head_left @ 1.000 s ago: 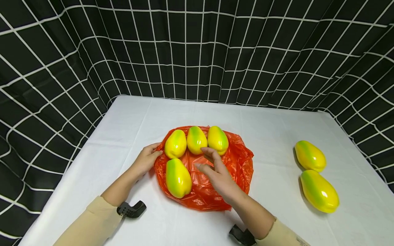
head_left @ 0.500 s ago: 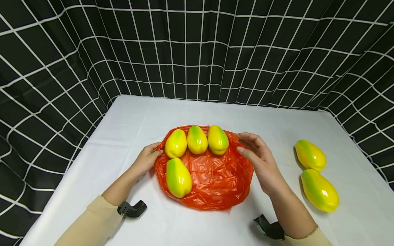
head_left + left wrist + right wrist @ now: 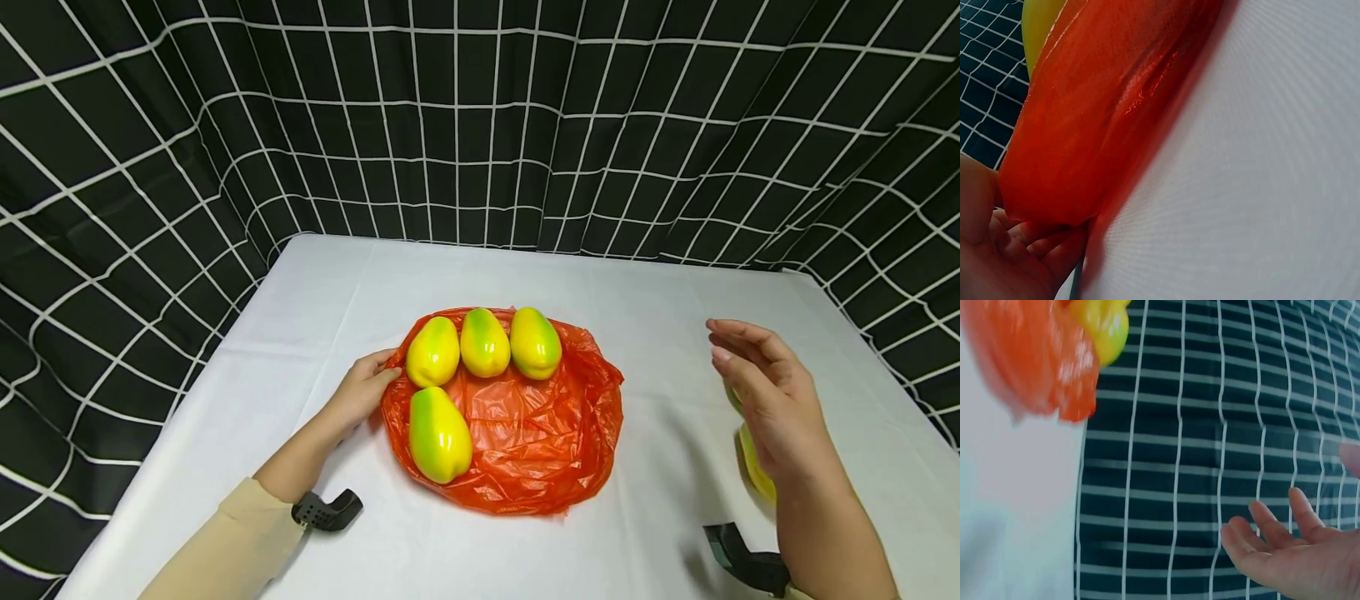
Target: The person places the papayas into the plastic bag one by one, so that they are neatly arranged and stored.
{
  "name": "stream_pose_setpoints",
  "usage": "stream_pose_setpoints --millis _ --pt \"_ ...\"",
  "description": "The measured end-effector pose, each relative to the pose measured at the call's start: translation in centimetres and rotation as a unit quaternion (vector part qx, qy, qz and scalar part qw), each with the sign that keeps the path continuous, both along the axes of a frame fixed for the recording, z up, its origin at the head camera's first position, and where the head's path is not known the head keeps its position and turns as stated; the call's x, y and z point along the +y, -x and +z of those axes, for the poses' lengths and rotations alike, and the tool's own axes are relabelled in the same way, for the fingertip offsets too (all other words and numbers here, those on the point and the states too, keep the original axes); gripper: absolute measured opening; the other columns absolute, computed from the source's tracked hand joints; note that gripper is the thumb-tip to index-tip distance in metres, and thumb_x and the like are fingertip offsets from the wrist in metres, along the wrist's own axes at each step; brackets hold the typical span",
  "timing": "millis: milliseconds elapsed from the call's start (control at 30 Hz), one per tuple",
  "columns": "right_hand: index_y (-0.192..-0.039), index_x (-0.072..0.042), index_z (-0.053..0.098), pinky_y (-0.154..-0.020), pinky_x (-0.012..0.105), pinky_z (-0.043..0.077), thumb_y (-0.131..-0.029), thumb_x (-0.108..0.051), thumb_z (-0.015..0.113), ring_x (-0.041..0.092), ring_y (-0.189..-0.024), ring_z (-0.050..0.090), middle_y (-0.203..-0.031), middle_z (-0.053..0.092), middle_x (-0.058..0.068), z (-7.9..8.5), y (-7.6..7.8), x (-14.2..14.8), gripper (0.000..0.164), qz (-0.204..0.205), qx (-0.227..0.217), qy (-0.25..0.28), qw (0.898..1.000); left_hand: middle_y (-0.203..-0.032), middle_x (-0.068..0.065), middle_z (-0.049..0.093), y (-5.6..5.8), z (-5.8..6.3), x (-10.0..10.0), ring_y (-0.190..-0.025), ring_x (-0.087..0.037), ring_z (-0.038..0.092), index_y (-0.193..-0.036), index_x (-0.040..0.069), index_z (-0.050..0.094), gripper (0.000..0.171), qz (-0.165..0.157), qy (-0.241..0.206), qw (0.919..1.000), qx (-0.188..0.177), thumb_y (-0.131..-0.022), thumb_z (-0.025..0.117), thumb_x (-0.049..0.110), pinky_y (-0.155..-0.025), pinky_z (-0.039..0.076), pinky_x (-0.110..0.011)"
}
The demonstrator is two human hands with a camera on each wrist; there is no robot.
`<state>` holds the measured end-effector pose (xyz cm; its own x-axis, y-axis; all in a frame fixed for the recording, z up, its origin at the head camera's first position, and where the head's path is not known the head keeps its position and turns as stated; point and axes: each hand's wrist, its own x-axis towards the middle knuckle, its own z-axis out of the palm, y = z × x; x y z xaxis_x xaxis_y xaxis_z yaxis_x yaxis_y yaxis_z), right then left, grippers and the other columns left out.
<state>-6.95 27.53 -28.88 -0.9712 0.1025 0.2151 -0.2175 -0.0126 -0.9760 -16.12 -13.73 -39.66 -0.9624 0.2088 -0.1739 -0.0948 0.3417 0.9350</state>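
A red plastic bag (image 3: 528, 450) lies spread with its mouth upward on the white table. Inside are three papayas in a row at the back, among them the middle papaya (image 3: 484, 343), and a larger papaya (image 3: 440, 435) at the front left. My left hand (image 3: 357, 395) pinches the bag's left rim; in the left wrist view its fingers (image 3: 1054, 250) curl at the red film. Off to the right, my right hand (image 3: 776, 408) holds nothing, fingers loosely bent, above two more papayas. It hides most of them; an edge of the nearer papaya (image 3: 756, 467) shows.
The white tablecloth (image 3: 315, 283) covers the table out to its back edge. A black curtain with a white grid (image 3: 480, 125) hangs behind and along both sides. Black wrist mounts, such as the left mount (image 3: 327, 510), jut inward from both forearms.
My right hand has moved from over the bag, past its right rim, to above the two papayas at the right. My left hand stays at the left rim.
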Motion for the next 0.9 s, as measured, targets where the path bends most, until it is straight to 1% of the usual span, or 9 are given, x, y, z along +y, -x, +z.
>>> stream_pose_setpoints --millis 67,200,267,333,400,500,600,800,900 --pt "-0.124 -0.012 0.051 -0.089 0.007 0.038 -0.095 -0.005 0.049 0.001 -0.112 0.047 -0.120 0.054 -0.009 -0.3 -0.2 1.5 0.030 -0.020 -0.017 -0.002 1.000 -0.133 -0.023 0.052 0.0 0.0 0.0 -0.101 -0.020 0.062 -0.138 -0.005 0.039 0.044 0.001 0.001 1.0000 -0.002 -0.097 0.040 0.011 -0.082 0.054 -0.026" --pt "-0.128 -0.012 0.049 -0.096 0.007 0.035 -0.094 -0.008 0.050 0.001 -0.110 0.048 -0.122 0.053 -0.009 -1.9 -0.3 5.0 0.034 -0.058 -0.038 -0.003 0.998 -0.132 -0.023 0.052 0.0 -0.1 0.0 -0.101 -0.020 0.062 -0.138 -0.005 0.039 0.044 0.004 0.004 1.0000 -0.007 -0.097 0.040 0.012 -0.083 0.054 -0.027" --pt "-0.129 -0.012 0.049 -0.094 0.005 0.036 -0.094 -0.010 0.053 0.001 -0.109 0.049 -0.122 0.054 -0.009 -2.8 -0.4 6.6 0.036 -0.086 -0.045 -0.014 0.995 -0.131 -0.023 0.052 0.0 -0.1 0.1 -0.101 -0.021 0.062 -0.138 -0.005 0.039 0.044 0.004 0.004 0.9999 -0.009 -0.096 0.041 0.011 -0.083 0.054 -0.027" --pt "-0.129 -0.013 0.049 -0.098 0.005 0.034 -0.093 -0.013 0.055 0.001 -0.108 0.049 -0.120 0.054 -0.010 -3.5 -0.7 7.7 0.037 -0.117 -0.059 -0.020 0.991 -0.131 -0.023 0.052 0.0 -0.1 0.1 -0.102 -0.021 0.062 -0.138 -0.005 0.039 0.044 0.004 0.004 0.9999 -0.010 -0.097 0.041 0.011 -0.083 0.054 -0.028" --pt "-0.127 -0.015 0.051 -0.101 0.006 0.032 -0.091 -0.015 0.059 0.000 -0.105 0.049 -0.117 0.055 -0.012 -3.7 -1.0 8.3 0.037 -0.151 -0.075 -0.019 0.985 -0.131 -0.023 0.052 0.0 -0.1 0.1 -0.101 -0.020 0.062 -0.138 -0.005 0.039 0.044 0.003 0.003 0.9999 -0.010 -0.097 0.040 0.012 -0.083 0.054 -0.028" --pt "-0.122 -0.021 0.052 -0.112 0.013 0.017 -0.089 -0.018 0.061 -0.002 -0.103 0.046 -0.112 0.052 -0.016 -3.6 -1.8 8.6 0.034 -0.188 -0.109 -0.009 0.976 -0.130 -0.023 0.053 -0.1 -0.1 0.1 -0.100 -0.019 0.062 -0.137 -0.004 0.039 0.044 0.004 0.004 0.9999 -0.009 -0.097 0.040 0.012 -0.082 0.054 -0.027" --pt "-0.118 -0.025 0.052 -0.115 0.018 0.009 -0.088 -0.021 0.062 -0.005 -0.102 0.044 -0.108 0.051 -0.020 -3.6 -2.5 8.8 0.031 -0.220 -0.142 -0.009 0.965 -0.129 -0.024 0.054 -0.1 -0.1 0.1 -0.099 -0.019 0.063 -0.137 -0.005 0.039 0.044 0.004 0.005 0.9999 -0.009 -0.097 0.040 0.012 -0.082 0.055 -0.027" --pt "-0.117 -0.032 0.050 -0.116 0.019 0.006 -0.088 -0.026 0.062 -0.008 -0.096 0.041 -0.102 0.049 -0.025 -4.6 -3.2 10.6 0.032 -0.275 -0.204 -0.014 0.939 -0.131 -0.023 0.053 -0.1 -0.1 0.1 -0.102 -0.020 0.062 -0.138 -0.004 0.039 0.044 0.003 0.004 1.0000 -0.007 -0.096 0.040 0.012 -0.084 0.054 -0.028" --pt "-0.118 -0.033 0.049 -0.115 0.016 0.008 -0.088 -0.028 0.061 -0.009 -0.093 0.042 -0.102 0.048 -0.025 -5.3 -3.3 11.5 0.032 -0.282 -0.220 -0.002 0.934 -0.131 -0.023 0.053 -0.1 -0.2 0.1 -0.103 -0.020 0.061 -0.138 -0.004 0.039 0.044 0.003 0.006 0.9999 -0.008 -0.096 0.040 0.012 -0.085 0.054 -0.028"
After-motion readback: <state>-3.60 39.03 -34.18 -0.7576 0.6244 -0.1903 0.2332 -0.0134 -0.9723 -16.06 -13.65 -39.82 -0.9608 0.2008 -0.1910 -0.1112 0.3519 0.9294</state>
